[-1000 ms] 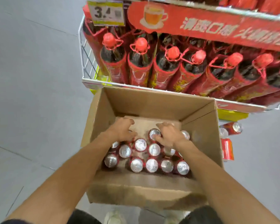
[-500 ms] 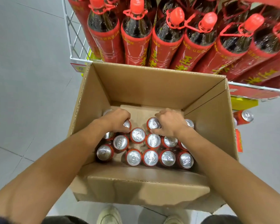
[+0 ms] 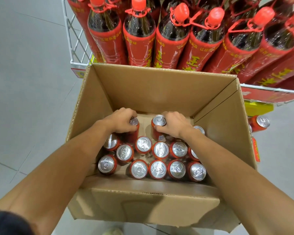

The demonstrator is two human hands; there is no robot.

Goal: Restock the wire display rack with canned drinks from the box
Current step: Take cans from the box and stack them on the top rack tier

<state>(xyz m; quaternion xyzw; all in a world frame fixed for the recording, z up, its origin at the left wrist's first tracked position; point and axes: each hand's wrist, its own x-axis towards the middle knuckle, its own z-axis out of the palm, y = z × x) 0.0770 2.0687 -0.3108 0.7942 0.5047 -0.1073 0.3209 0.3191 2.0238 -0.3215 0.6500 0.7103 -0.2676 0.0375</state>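
Observation:
An open cardboard box (image 3: 159, 92) sits on the floor below me, holding several red cans with silver tops (image 3: 157, 168). My left hand (image 3: 120, 120) grips one red can (image 3: 134, 123) at the back left of the box, raised above the others. My right hand (image 3: 174, 123) grips another red can (image 3: 158, 127) beside it, also raised. The white wire display rack (image 3: 73, 43) stands just behind the box, its shelf filled with tall red-sleeved bottles (image 3: 139, 34).
A lower rack level at the right shows a red can lying on its side (image 3: 259, 122) and a yellow strip (image 3: 258, 107). Grey tiled floor (image 3: 29, 82) spreads to the left. My shoe tip (image 3: 112, 231) is below the box's near flap.
The view has tilted down and closer to the box. Both hands have closed around a can each and lifted them above the rest.

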